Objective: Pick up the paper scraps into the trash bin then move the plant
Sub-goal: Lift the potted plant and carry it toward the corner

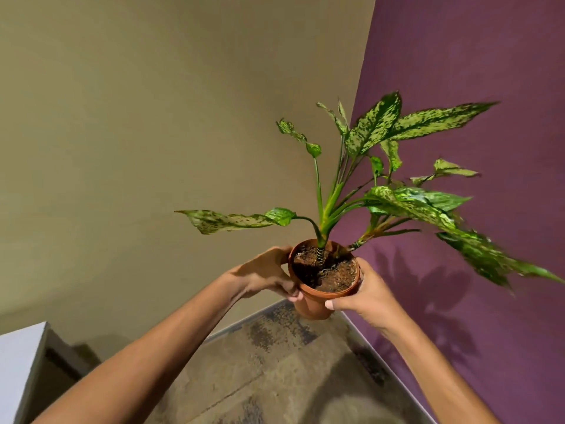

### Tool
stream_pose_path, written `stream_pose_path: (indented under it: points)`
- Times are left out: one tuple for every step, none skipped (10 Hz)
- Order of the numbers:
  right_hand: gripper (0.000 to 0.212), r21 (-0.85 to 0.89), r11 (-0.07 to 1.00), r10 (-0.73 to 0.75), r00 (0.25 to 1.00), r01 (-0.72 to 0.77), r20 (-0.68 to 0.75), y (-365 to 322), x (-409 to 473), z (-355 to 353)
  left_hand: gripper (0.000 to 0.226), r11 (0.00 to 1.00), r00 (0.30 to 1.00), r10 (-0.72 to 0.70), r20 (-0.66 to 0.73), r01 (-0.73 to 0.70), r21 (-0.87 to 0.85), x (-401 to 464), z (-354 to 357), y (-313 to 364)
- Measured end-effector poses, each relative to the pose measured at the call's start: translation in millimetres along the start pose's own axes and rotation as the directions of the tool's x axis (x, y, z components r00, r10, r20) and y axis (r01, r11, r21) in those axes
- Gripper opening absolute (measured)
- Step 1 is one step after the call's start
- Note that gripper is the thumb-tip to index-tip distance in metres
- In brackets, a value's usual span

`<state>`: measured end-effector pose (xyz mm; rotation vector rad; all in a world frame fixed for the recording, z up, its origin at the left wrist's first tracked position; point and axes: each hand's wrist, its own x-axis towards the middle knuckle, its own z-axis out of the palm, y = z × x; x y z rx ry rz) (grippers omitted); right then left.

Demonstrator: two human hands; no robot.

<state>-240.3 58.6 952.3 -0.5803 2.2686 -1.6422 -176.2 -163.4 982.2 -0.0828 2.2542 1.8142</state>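
Both hands, left hand (269,275) and right hand (363,293), grip the pot (315,304) aloft over the floor corner; the plant (382,179) leans right, so tilting could probably spill soil.

left hand (265,275) + right hand (365,293): grip terracotta plastic pot (315,304) | speckled green leafy plant (382,179): held aloft, tilted right | behind: beige wall (153,117), purple wall (489,56)

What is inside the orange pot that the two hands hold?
The pot holds dark brown soil with some roots on top, and the plant grows from it. What lies deeper under the soil is covered.
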Motion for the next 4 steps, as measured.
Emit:
stream_pose_path:
  points:
    - [0.091, 0.025, 0.999, 0.036, 0.999, -0.036, 0.033, 7, 21, 1, 0.063, 0.998, 0.997, -0.042, 0.061, 0.044, -0.047, 17, -12, -5]
    - [0.086, 0.09, 0.987, 0.124, 0.989, -0.13, 0.075, 15, 46, 0, 0.06, 0.976, 0.989, -0.129, 0.074, 0.14, -0.169, 56, -22, -15]
    - [0.071, 0.117, 0.975, 0.18, 0.979, -0.19, 0.092, 20, 63, 1, 0.058, 0.953, 0.977, -0.211, 0.045, 0.215, -0.213, 80, -36, -47]
    - [0.051, 0.12, 0.947, 0.291, 0.954, -0.298, 0.069, 42, 88, -2, 0.056, 0.94, 0.971, -0.232, 0.057, 0.239, -0.244, 131, -46, -111]
